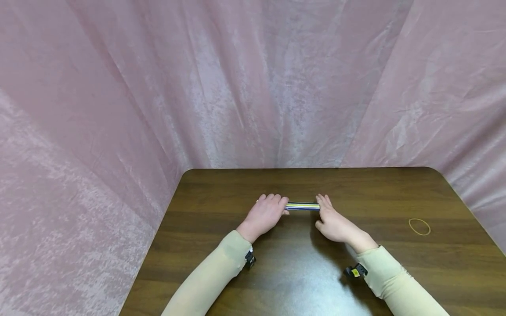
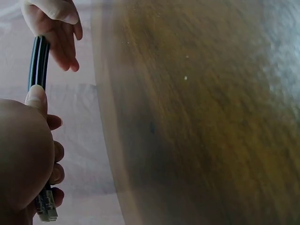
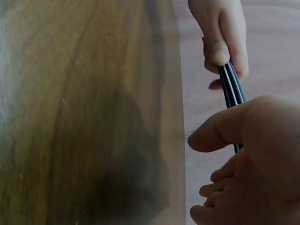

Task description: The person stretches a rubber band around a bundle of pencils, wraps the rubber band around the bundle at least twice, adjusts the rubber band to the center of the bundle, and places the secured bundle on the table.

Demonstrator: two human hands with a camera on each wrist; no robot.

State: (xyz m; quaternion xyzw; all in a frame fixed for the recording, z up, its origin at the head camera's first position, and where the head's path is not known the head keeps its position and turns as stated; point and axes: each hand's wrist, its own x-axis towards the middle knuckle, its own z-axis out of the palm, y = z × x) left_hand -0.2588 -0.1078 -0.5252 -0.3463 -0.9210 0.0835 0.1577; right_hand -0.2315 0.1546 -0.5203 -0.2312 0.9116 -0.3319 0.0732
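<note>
Bundle of slim, dark-and-pale striped, pencil-like sticks (image 1: pixel 302 206) lies crosswise between the two hands, over the far middle of the counter; it appears raised, not resting on the wood. Left hand (image 1: pixel 269 210): fingers wrapped round the left part of the bundle, thumb along it; silvery ends (image 2: pixel 46 211) poke out past the little-finger side. Right hand (image 1: pixel 334 221): fingers extended and open, thumb held away, palm against the right end, no grip on that side. Main risk, as I judge it: only the left fingers hold the sticks together, so a slackened grip could let the bundle fan out or drop single sticks. Too hard a push from the right palm could drive the sticks leftward through the grip; an off-centre push could leave the ends uneven or tilt the lot. Round sticks, if dropped, would probably roll, and the far edge is near. Around: a thin yellow loop, rubber band by its look (image 1: pixel 421 235), flat on the brown wood-grain counter (image 1: pixel 213 188), to the right, well apart from both hands. Pink crushed-velvet curtain (image 1: pixel 237 87) hangs beyond the far edge. Small black wrist devices (image 1: pixel 250 259) sit on both cuffs, clear of the sticks. Nothing visible blocks the space between the hands; right palm alone closes off that end.
</note>
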